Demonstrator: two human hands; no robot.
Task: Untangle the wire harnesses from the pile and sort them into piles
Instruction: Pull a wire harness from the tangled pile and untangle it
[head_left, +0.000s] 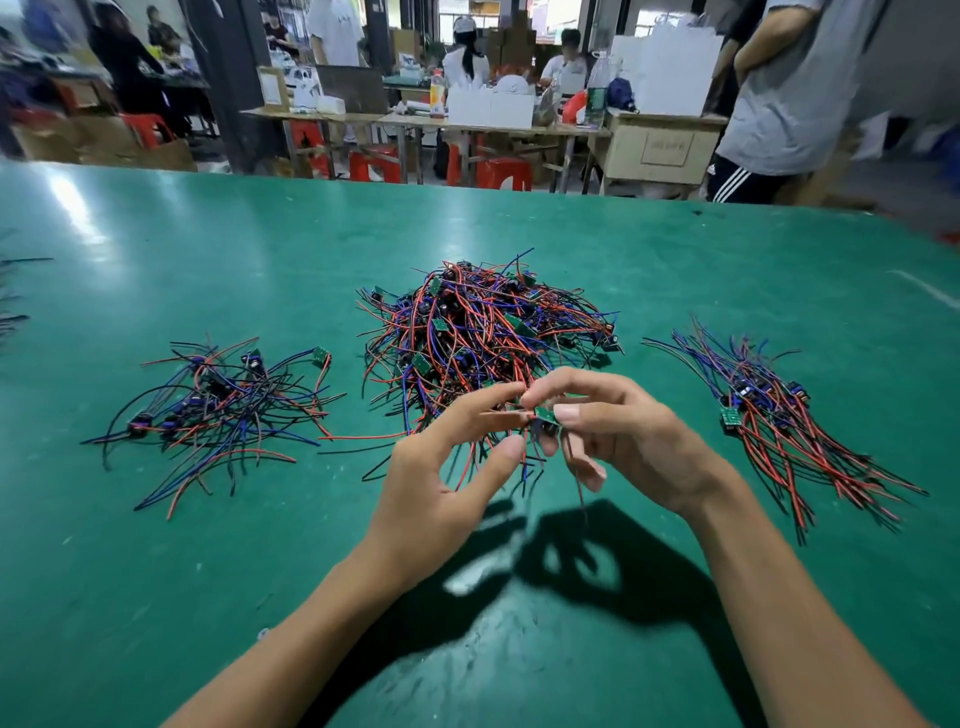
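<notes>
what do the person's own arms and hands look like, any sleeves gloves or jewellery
Both forearms are bare up to the frame edge, with no sleeves in view. The left hand and right hand wear no gloves, rings, watch or bracelet. The visible fingernails are short and unpainted.

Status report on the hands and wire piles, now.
Right hand pinches small green circuit board harness. Left hand fingertips on its wires. Big tangled red, blue and black wire pile directly behind, strands still entangled.

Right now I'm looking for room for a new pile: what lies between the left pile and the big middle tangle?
Mostly bare green table, head view; one red wire crosses the gap near its front.
</notes>
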